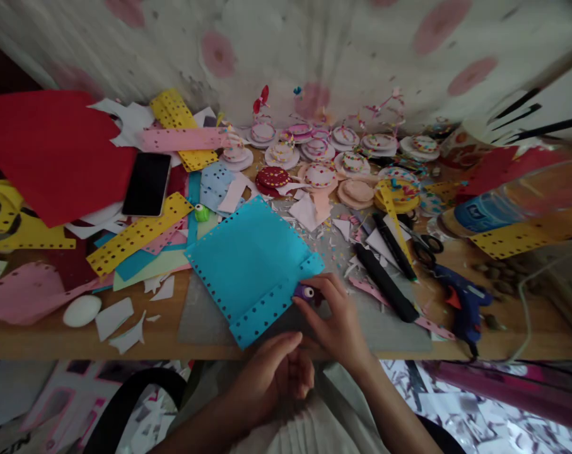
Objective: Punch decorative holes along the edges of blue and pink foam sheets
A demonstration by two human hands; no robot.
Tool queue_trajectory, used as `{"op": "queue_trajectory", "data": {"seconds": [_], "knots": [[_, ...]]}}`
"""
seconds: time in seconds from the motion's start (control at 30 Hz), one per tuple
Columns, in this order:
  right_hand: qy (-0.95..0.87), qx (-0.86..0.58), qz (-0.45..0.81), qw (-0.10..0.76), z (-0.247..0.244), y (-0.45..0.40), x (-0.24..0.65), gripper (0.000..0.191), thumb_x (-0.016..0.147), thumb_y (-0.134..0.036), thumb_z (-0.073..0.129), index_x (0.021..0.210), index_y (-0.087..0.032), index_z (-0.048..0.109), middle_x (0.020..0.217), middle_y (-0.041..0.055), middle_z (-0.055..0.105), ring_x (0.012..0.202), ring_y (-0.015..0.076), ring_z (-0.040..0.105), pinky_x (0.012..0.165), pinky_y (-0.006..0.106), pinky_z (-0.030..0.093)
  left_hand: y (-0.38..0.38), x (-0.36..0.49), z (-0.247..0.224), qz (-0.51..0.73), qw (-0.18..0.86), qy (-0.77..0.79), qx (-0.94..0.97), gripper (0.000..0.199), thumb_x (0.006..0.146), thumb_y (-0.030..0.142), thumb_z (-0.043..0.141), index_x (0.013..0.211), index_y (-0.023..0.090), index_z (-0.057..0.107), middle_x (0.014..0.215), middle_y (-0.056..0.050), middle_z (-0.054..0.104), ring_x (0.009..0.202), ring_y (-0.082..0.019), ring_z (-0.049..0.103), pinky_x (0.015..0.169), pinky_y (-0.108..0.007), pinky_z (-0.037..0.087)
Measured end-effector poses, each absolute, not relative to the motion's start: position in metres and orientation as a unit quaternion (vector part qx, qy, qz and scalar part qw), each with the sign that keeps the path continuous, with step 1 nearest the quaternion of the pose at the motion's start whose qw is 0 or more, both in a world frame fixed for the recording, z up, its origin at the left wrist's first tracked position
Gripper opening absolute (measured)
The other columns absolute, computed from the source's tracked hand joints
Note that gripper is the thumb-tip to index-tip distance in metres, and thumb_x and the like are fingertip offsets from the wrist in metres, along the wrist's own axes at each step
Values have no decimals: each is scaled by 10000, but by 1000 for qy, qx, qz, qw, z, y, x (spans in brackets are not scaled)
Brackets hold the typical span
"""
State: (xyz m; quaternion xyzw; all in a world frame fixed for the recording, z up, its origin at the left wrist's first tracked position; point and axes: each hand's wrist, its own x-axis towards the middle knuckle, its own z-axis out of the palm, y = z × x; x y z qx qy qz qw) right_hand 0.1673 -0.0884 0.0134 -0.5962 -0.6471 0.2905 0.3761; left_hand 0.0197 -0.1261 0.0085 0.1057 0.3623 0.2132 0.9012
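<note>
A blue sheet of paper lies tilted on a grey mat, with rows of small punched shapes along its edges and a folded-over strip on its near side. My right hand pinches a small purple paper punch with an eye on it, at the right end of that strip. Just off the table edge, below the paper, my left hand is loosely closed, thumb out and fingers curled, with nothing visible in it. A similar green punch sits beyond the sheet's left corner.
Several small decorated paper hats crowd the back. Left are a phone, red paper and punched yellow strips. Right are a black marker, scissors, a blue glue gun and a bottle.
</note>
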Motion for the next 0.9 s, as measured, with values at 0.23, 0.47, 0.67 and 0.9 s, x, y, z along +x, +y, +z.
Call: {"op": "queue_trajectory", "data": {"seconds": [0.23,0.47,0.67,0.9], "knots": [[-571,-533,393,486,35,-88,158,239,819,-271,658,1053,-258,608,999,67,561,930,202,570,750,316,528,-81,19,18,346,622,565,418,507,782,649,508,562,200,425,487,30,415,445,-91,382,428,-235,330],[-291,-397,652,577,44,-68,154,244,769,-342,716,965,-264,594,923,-11,602,870,140,595,841,294,488,-38,7,52,303,489,474,666,448,941,461,352,590,196,439,556,25,462,544,-109,446,588,-267,399],[-237,-313,815,427,38,-19,175,300,637,-290,815,868,-177,660,875,-2,651,762,93,616,748,214,509,0,0,47,258,491,429,713,504,938,485,312,538,198,417,521,29,432,512,-107,423,564,-268,375],[-227,-303,834,402,9,2,171,304,622,-247,826,856,-159,653,807,-26,642,730,71,607,706,178,490,7,-9,7,237,478,456,713,507,942,481,304,537,194,405,504,40,420,493,-101,421,565,-267,367]]}}
